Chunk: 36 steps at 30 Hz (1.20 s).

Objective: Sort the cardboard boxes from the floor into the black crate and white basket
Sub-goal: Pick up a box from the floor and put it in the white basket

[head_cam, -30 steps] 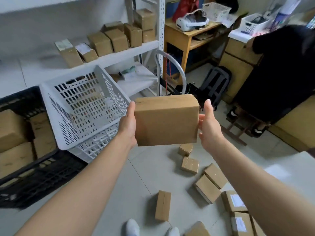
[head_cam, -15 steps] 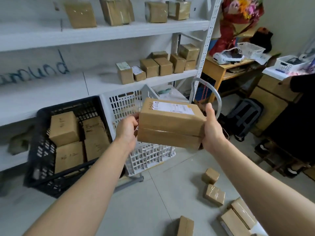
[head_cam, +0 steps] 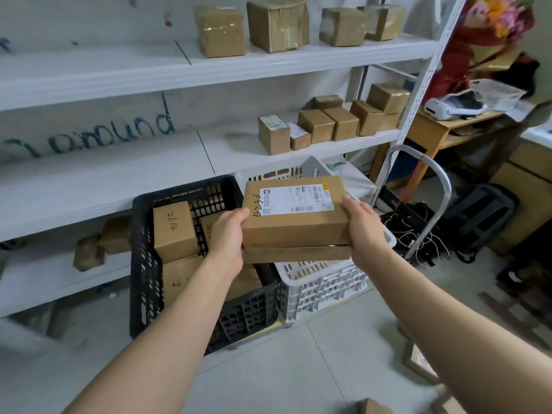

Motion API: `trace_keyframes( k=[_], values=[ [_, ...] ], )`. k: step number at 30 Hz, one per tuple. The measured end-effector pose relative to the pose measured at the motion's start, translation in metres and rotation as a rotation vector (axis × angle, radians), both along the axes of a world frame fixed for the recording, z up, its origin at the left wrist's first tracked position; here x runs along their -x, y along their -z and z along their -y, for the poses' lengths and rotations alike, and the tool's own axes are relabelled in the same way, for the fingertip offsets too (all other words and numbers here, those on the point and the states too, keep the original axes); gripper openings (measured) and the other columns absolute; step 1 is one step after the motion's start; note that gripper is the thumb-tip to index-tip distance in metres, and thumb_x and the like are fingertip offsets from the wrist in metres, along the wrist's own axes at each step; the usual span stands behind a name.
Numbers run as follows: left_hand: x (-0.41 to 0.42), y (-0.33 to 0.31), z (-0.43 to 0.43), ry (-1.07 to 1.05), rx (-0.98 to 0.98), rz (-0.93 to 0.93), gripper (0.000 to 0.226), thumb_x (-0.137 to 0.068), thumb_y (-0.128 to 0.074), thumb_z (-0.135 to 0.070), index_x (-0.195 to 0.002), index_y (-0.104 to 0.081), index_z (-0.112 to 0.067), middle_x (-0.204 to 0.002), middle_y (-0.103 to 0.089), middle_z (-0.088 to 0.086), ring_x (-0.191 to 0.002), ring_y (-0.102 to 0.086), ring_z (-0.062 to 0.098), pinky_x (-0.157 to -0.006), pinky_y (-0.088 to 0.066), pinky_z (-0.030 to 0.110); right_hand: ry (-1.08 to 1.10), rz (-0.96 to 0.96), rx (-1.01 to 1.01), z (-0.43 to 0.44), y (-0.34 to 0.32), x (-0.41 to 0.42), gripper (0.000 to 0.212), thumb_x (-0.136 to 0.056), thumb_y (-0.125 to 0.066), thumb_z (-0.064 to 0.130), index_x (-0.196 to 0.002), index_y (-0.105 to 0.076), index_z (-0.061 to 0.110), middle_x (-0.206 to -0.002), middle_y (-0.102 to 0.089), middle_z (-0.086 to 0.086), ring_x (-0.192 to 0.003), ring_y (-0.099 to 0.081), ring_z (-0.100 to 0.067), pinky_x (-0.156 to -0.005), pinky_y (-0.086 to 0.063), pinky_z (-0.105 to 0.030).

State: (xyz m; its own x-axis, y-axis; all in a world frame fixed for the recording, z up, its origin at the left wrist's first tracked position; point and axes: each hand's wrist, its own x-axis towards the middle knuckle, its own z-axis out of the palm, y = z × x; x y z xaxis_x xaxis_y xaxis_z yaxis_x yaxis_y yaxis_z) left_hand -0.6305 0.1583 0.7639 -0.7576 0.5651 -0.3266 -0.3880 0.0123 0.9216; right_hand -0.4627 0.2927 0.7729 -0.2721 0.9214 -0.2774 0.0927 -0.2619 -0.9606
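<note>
I hold a flat cardboard box point(head_cam: 295, 231) with a white shipping label and handwritten numbers on top. My left hand point(head_cam: 228, 234) grips its left end and my right hand point(head_cam: 363, 225) grips its right end. The box hangs above the gap between the black crate point(head_cam: 146, 264) and the white basket point(head_cam: 322, 288). The black crate holds several cardboard boxes marked with numbers point(head_cam: 174, 230). The box and my hands hide most of the white basket's inside.
White shelves point(head_cam: 209, 64) behind the containers carry more cardboard boxes point(head_cam: 316, 125). A trolley handle point(head_cam: 442, 186) and tangled cables stand to the right, beside a dark backpack point(head_cam: 484, 213). A wooden desk point(head_cam: 442, 127) is at the far right. Loose boxes point(head_cam: 373, 407) lie at the bottom edge.
The box has tilted from showing its plain face to label side up, and both hands carried it toward the crate and basket. The view has risen from the floor to the shelves.
</note>
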Motion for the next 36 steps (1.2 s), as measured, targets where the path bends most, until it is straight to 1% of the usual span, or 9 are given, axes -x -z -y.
trace_keyframes(
  k=[5,10,14,16,20,25,27,30,36],
  values=[
    [0.028,0.002,-0.012,-0.044,0.005,0.026,0.005,-0.090,-0.056,-0.020,-0.088,-0.061,-0.020,-0.091,-0.068,0.002,-0.080,-0.060,0.015,-0.066,-0.045,0.029,-0.042,-0.009,-0.009,-0.019,-0.002,0.033,0.025,-0.086,-0.057,0.042,-0.099,-0.062,0.022,-0.105,-0.065,-0.006,-0.102,-0.062,-0.029,-0.094,-0.049,-0.050],
    [0.075,-0.001,-0.023,-0.154,0.004,0.030,0.011,-0.089,-0.057,-0.021,-0.098,-0.064,-0.019,-0.102,-0.069,0.005,-0.095,-0.062,0.021,-0.083,-0.047,0.035,-0.147,-0.041,-0.035,-0.039,0.006,0.092,0.024,-0.088,-0.057,0.037,-0.106,-0.062,0.022,-0.108,-0.064,-0.003,-0.097,-0.060,-0.020,-0.086,-0.051,-0.038],
    [0.109,-0.003,-0.026,-0.257,0.020,0.100,0.014,-0.091,-0.056,-0.026,-0.102,-0.065,-0.027,-0.104,-0.069,0.004,-0.098,-0.062,0.024,-0.090,-0.049,0.039,-0.294,-0.040,0.018,-0.049,0.014,0.146,0.053,-0.091,-0.053,0.034,-0.141,-0.039,0.022,-0.126,-0.056,0.000,-0.109,-0.056,-0.019,-0.095,-0.048,-0.041],
    [0.120,0.001,-0.024,-0.243,0.051,0.150,0.026,-0.092,-0.054,-0.029,-0.116,-0.062,-0.029,-0.112,-0.067,0.005,-0.105,-0.059,0.026,-0.100,-0.042,0.051,-0.344,0.013,0.004,-0.054,0.019,0.170,0.061,-0.092,-0.051,0.035,-0.148,-0.027,0.024,-0.139,-0.048,-0.004,-0.120,-0.051,-0.024,-0.102,-0.043,-0.044],
    [0.141,0.014,-0.013,-0.291,0.067,0.172,0.031,-0.093,-0.052,-0.022,-0.121,-0.056,-0.033,-0.119,-0.060,0.005,-0.110,-0.054,0.028,-0.096,-0.041,0.062,-0.453,0.091,-0.012,-0.058,0.031,0.208,0.072,-0.092,-0.052,0.043,-0.151,-0.013,0.033,-0.154,-0.030,-0.005,-0.135,-0.037,-0.028,-0.110,-0.034,-0.045],
    [0.174,0.032,-0.002,-0.412,0.144,0.127,0.035,-0.088,-0.063,-0.022,-0.121,-0.051,-0.021,-0.117,-0.058,0.006,-0.109,-0.053,0.024,-0.093,-0.046,0.058,-0.585,0.233,-0.038,-0.063,0.046,0.245,0.068,-0.086,-0.056,0.053,-0.146,-0.028,0.039,-0.155,-0.025,-0.007,-0.137,-0.034,-0.031,-0.108,-0.036,-0.049],
    [0.192,0.040,-0.002,-0.445,0.158,0.109,0.030,-0.086,-0.063,-0.017,-0.114,-0.053,-0.018,-0.108,-0.061,0.005,-0.099,-0.057,0.020,-0.088,-0.050,0.053,-0.597,0.238,0.014,-0.062,0.053,0.260,0.053,-0.085,-0.058,0.049,-0.132,-0.042,0.030,-0.139,-0.045,-0.011,-0.116,-0.054,-0.028,-0.088,-0.052,-0.044],
    [0.220,0.051,-0.005,-0.403,0.159,0.086,0.016,-0.084,-0.060,-0.010,-0.094,-0.058,-0.022,-0.098,-0.066,0.006,-0.086,-0.062,0.018,-0.081,-0.053,0.044,-0.557,0.288,0.064,-0.054,0.064,0.275,0.039,-0.082,-0.062,0.048,-0.104,-0.045,0.020,-0.104,-0.059,-0.008,-0.085,-0.061,-0.019,-0.067,-0.057,-0.036],
    [0.260,0.071,-0.024,-0.154,0.271,0.030,0.037,-0.076,-0.061,-0.014,-0.109,-0.059,-0.031,-0.106,-0.068,0.001,-0.096,-0.061,0.022,-0.082,-0.044,0.039,-0.588,0.532,0.040,-0.038,0.094,0.294,0.073,-0.078,-0.055,0.066,-0.134,-0.043,0.021,-0.138,-0.044,-0.011,-0.113,-0.056,-0.030,-0.089,-0.053,-0.048]
  ],
)
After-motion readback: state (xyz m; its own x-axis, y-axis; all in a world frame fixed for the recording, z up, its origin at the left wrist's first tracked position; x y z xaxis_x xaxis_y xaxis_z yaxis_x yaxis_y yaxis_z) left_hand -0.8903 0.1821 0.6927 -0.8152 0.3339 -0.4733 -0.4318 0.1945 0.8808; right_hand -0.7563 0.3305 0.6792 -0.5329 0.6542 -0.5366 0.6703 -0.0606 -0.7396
